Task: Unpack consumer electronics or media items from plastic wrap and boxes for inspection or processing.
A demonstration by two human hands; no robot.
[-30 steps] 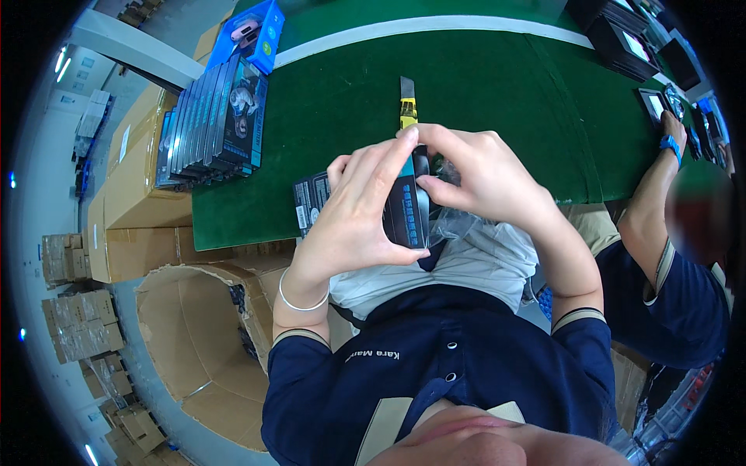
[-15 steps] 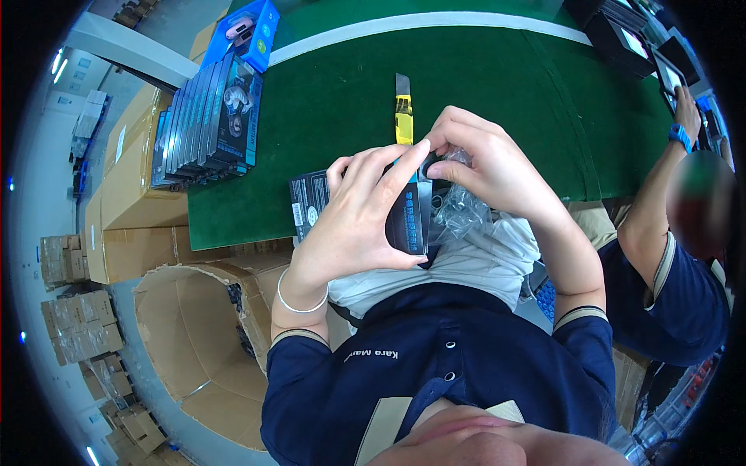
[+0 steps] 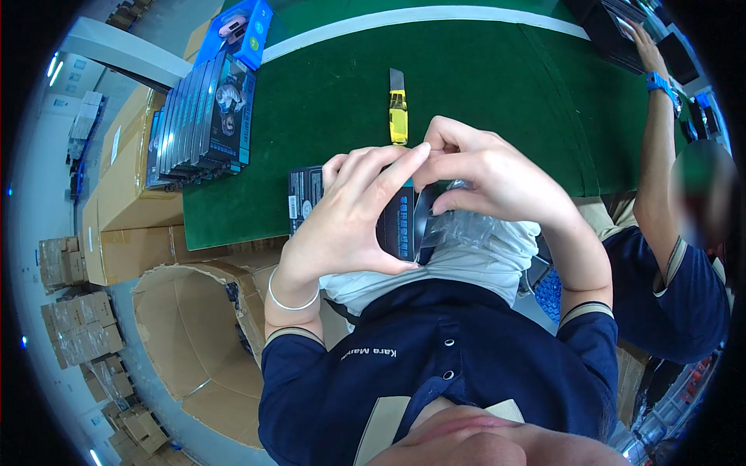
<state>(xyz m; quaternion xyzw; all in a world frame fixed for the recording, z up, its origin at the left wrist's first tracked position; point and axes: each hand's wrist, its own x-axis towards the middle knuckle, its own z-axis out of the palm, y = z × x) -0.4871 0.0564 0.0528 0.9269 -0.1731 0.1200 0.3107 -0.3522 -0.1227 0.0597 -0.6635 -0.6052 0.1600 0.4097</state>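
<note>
A black box [image 3: 397, 221] with blue print lies over my lap at the table's front edge. My left hand [image 3: 353, 206] is closed across it, fingers over the far side and thumb along the near corner. At the box's right end a dark, shiny flap [image 3: 422, 217] stands out. My right hand [image 3: 486, 175] is at that end with curled fingers touching the box's far corner; what lies between fingers and thumb is hidden. Beneath the right hand, a crumpled clear plastic bag [image 3: 462, 229] rests on my lap. Just beyond my hands lies a yellow box cutter [image 3: 398, 113], its blade pointing away.
A row of similar black boxes [image 3: 206, 116] stands at the green table's left edge, beside a blue bin [image 3: 252, 35]. Open cardboard cartons [image 3: 190, 342] are at my left. On the right, a co-worker's arm [image 3: 657, 147] reaches toward dark boxes [image 3: 610, 39].
My right hand has shifted slightly, its fingers now bent round the box's right end, where the flap shows more. The plastic bag sits lower. The co-worker's hand has moved farther away.
</note>
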